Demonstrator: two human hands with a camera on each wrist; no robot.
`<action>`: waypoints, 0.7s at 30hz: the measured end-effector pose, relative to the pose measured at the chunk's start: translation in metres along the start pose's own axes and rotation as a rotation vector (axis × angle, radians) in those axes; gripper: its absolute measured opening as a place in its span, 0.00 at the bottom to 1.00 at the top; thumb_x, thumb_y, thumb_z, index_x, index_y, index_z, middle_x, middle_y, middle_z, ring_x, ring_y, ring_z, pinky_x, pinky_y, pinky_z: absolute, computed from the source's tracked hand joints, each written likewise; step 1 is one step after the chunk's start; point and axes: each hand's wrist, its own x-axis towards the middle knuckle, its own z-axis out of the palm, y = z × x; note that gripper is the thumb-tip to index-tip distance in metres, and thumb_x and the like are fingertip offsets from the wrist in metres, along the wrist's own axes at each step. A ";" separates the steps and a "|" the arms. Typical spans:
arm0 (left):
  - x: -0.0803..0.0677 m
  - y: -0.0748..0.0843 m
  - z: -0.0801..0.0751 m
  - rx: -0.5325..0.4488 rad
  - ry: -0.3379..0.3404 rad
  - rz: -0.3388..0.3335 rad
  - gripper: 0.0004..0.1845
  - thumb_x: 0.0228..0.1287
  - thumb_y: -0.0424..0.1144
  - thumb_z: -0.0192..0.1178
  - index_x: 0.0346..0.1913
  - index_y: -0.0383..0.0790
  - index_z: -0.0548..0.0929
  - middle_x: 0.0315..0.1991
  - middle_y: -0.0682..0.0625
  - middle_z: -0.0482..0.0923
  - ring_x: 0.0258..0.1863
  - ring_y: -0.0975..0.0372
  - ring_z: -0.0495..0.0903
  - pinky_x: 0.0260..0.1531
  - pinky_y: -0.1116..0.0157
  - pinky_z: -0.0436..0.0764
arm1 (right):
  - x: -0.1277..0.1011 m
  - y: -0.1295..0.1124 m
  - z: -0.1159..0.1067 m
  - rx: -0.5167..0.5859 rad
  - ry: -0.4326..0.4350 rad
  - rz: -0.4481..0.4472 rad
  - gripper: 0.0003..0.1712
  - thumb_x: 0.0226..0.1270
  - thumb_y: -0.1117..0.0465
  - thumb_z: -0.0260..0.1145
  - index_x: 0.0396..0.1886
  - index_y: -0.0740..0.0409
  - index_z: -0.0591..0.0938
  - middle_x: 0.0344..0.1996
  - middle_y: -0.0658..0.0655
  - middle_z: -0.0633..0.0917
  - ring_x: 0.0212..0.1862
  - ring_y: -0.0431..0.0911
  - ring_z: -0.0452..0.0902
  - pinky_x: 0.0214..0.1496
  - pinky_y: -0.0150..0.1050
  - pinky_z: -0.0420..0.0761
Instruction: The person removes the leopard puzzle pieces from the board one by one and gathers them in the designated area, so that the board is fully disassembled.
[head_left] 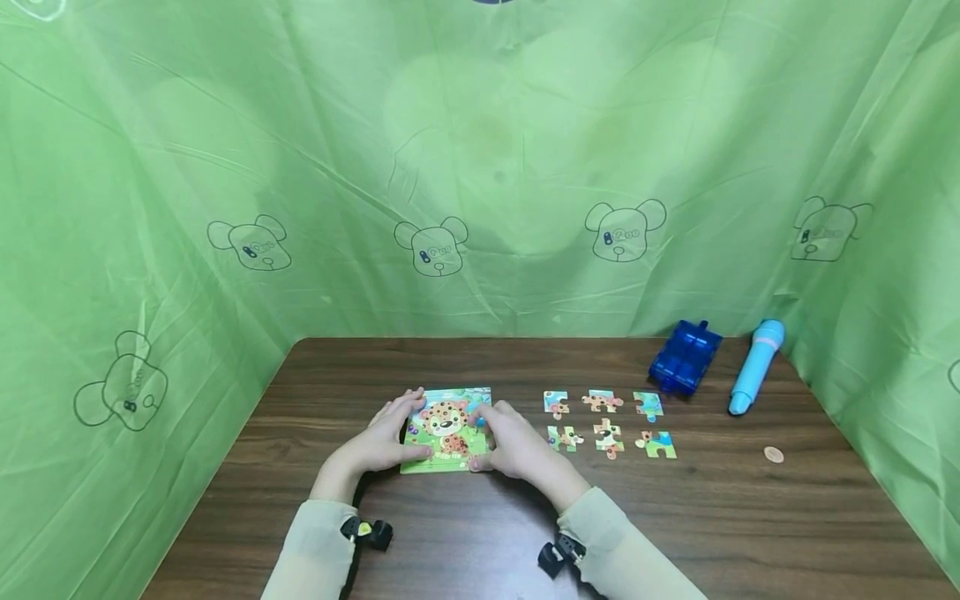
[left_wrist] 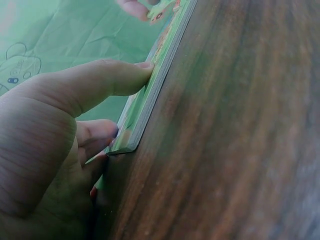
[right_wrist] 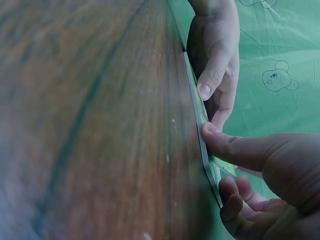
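The flat green cardboard puzzle board with a spotted leopard picture (head_left: 447,429) lies on the brown wooden table (head_left: 675,533) right between both hands, the left hand (head_left: 386,437) pinching its left edge and the right hand (head_left: 513,442) pinching its right edge, equally near.

A dark brown wooden table (head_left: 465,533) is seen in the middle. It is closed in at the back and on both sides by a green plastic sheet (head_left: 480,167). Little bear heads (head_left: 431,245) are printed on the sheet. The sheet is creased, and everything is softly lit.
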 end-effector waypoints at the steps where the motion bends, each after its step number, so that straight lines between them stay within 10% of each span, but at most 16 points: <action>1: 0.000 0.001 0.000 -0.002 -0.001 0.000 0.52 0.68 0.53 0.76 0.84 0.29 0.63 0.89 0.40 0.50 0.88 0.44 0.46 0.85 0.39 0.40 | 0.000 0.001 0.000 -0.002 0.001 0.002 0.33 0.54 0.55 0.90 0.57 0.49 0.82 0.42 0.53 0.77 0.36 0.43 0.74 0.39 0.42 0.78; 21: 0.001 -0.001 0.001 -0.004 0.001 -0.004 0.53 0.68 0.55 0.76 0.84 0.31 0.63 0.89 0.42 0.50 0.89 0.45 0.45 0.85 0.40 0.38 | 0.002 0.011 -0.015 0.109 -0.026 -0.178 0.19 0.74 0.65 0.76 0.60 0.52 0.83 0.34 0.46 0.88 0.33 0.36 0.82 0.41 0.39 0.84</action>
